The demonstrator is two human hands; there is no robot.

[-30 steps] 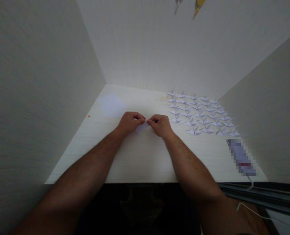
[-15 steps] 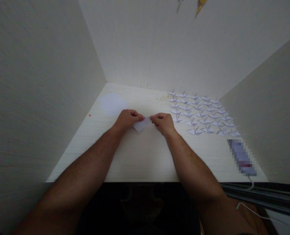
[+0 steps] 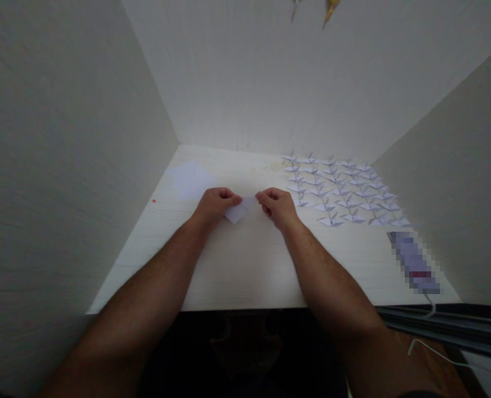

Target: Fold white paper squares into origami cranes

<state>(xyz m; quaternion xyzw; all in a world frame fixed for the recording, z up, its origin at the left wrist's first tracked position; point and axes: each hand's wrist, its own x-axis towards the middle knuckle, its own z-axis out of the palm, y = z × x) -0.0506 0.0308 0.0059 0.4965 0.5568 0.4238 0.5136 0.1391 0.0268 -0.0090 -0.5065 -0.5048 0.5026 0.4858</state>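
Between my hands is a small piece of white folded paper [image 3: 235,214], its lower corner pointing toward me. My left hand [image 3: 218,205] pinches its left side, thumb on top. My right hand [image 3: 277,205] has thumb and index finger pressed together at the paper's upper right corner. Both hands are just above the middle of the white table [image 3: 245,271]. Folded paper cranes [image 3: 340,190] stand in several rows to the right of my right hand. Beyond my left hand lie white paper sheets [image 3: 192,179].
A blurred-out, phone-like device [image 3: 415,262] lies at the right edge with a white cable [image 3: 431,303] running off the table. A small orange bit [image 3: 153,200] is near the left edge. Walls enclose the left, back and right. A yellow pointed object [image 3: 331,12] shows on the back wall.
The camera view has shifted slightly. My right hand's lower fingers have opened a little away from the paper, thumb and index finger staying at its corner. My left hand keeps its pinch.
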